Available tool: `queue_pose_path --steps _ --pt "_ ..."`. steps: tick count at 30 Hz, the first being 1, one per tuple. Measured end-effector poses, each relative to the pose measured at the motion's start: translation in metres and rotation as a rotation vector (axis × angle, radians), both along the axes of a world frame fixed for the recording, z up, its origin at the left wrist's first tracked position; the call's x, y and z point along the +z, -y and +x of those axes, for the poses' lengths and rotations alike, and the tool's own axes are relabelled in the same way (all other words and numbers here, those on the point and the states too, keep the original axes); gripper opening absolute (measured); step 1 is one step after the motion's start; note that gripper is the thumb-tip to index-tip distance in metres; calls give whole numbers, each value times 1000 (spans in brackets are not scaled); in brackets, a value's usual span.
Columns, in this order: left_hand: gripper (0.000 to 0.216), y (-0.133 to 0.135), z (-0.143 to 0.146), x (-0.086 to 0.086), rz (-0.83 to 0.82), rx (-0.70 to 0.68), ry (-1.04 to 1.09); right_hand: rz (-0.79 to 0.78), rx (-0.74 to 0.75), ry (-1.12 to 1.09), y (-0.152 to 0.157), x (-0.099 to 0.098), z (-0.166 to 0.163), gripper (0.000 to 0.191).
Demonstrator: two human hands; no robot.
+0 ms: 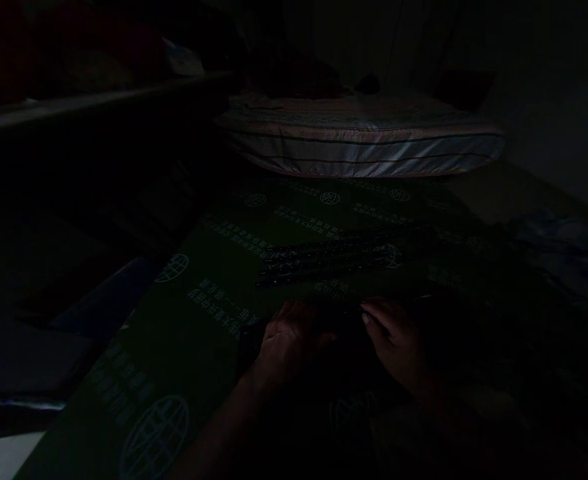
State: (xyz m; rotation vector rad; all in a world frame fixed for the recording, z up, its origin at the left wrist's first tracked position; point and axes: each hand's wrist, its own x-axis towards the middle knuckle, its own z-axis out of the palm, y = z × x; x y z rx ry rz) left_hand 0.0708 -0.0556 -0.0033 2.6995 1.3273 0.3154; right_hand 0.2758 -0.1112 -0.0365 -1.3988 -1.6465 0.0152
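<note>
The scene is very dark. My left hand (289,340) and my right hand (394,340) rest close together on a green printed sheet (184,313) with white globe logos and writing. Both hands have their fingers curled around a dark thing between them that I cannot make out. Just beyond the fingers lies a bundle of long dark strands or strips (334,260), stretched left to right across the sheet.
A striped, folded mattress or cushion (359,143) lies at the far end of the sheet. A dark raised ledge (99,103) with dim red things runs along the left. Crumpled bluish material (559,247) sits at the right.
</note>
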Motion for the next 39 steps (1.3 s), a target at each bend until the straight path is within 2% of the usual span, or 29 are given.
queue_pose_path --steps 8,26,39 --pt "38 -1 -2 -3 58 -28 21 17 2 -9 -1 1 0 19" --pt "32 -3 -5 -5 34 -50 71 -22 -19 18 -1 -7 -1 19" --pt "33 -2 -7 -11 52 -46 81 7 -17 2 -2 -5 -2 19"
